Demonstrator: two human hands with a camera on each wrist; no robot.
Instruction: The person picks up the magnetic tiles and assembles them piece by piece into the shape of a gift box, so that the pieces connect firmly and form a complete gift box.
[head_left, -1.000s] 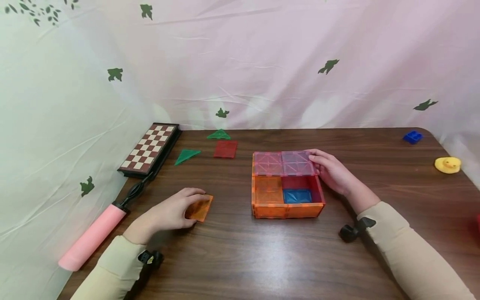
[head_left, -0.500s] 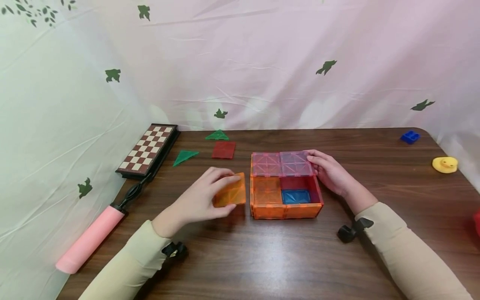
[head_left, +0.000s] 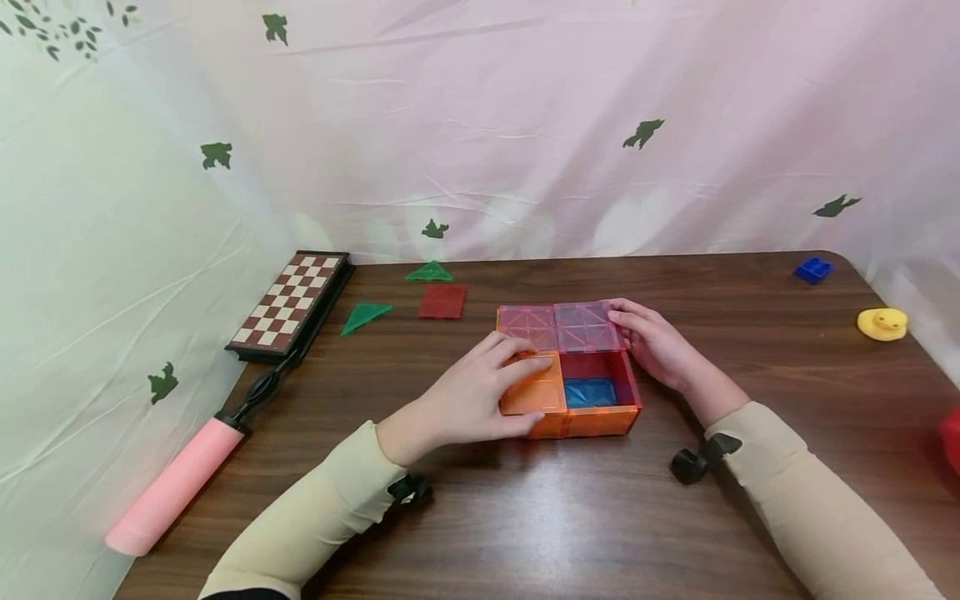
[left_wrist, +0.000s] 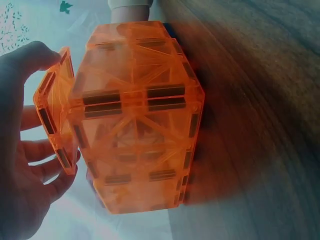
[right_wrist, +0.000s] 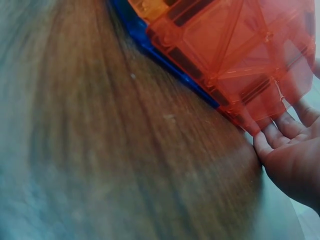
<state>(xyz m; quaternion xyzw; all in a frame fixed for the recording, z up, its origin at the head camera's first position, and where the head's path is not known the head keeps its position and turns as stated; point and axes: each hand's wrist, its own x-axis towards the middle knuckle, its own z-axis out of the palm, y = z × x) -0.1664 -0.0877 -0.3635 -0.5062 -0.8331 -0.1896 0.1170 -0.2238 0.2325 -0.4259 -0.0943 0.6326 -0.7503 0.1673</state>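
A low box of translucent magnetic tiles (head_left: 600, 423) stands on the table, with orange front and red right walls. Over its back half lie a pink tile (head_left: 525, 321) and a purple tile (head_left: 587, 327). The front right part is uncovered, showing a blue tile (head_left: 589, 392) at the bottom. My left hand (head_left: 465, 398) pinches an orange square tile (left_wrist: 59, 112) by its edges, right at the box's front left top; whether it touches is unclear. My right hand (head_left: 662, 346) grips the back right corner, thumb near the purple tile, fingers against the red wall (right_wrist: 235, 55).
Behind the box lie a red square tile (head_left: 442, 302) and two green triangular tiles (head_left: 430, 272). To the left are a chessboard (head_left: 288, 302) and a pink roller (head_left: 176, 487). A blue block (head_left: 813, 270) and a yellow duck (head_left: 882, 324) sit far right.
My left hand has carried the orange tile rightward, from the table left of the box to its front left top. My right hand has kept its hold on the corner.
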